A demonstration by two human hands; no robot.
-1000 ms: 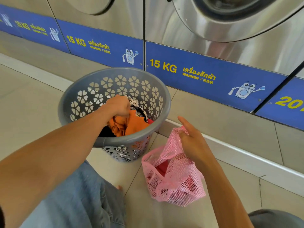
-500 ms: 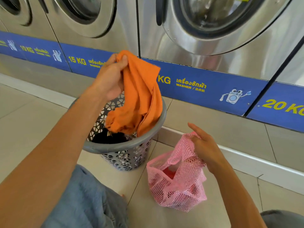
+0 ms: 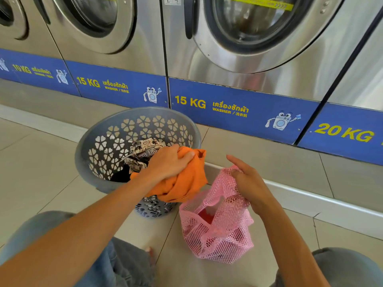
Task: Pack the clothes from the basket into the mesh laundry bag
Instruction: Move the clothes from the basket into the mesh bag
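Steel washing machines line the far wall, their round doors above a blue band lettered "15 KG", with pale floor tiles running toward me. On those tiles stands the grey basket, its wall cut with flower-shaped holes. Inside it I can see a cream-and-black patterned garment on top and something dark lower down near the front wall.

My left hand is closed tight on a bunched orange cloth, which hangs over the basket's right rim and droops toward the floor, just beside the bag.

That pink mesh laundry bag sits on the tiles to the right of the basket, near me. My right hand pinches its upper edge between thumb and fingers, lifting the mouth so it gapes to the left, facing the orange cloth. Through the netting and the opening a red item shows inside; what else lies deeper in the bag I cannot make out.

My knees in blue denim frame the near edge of the view.
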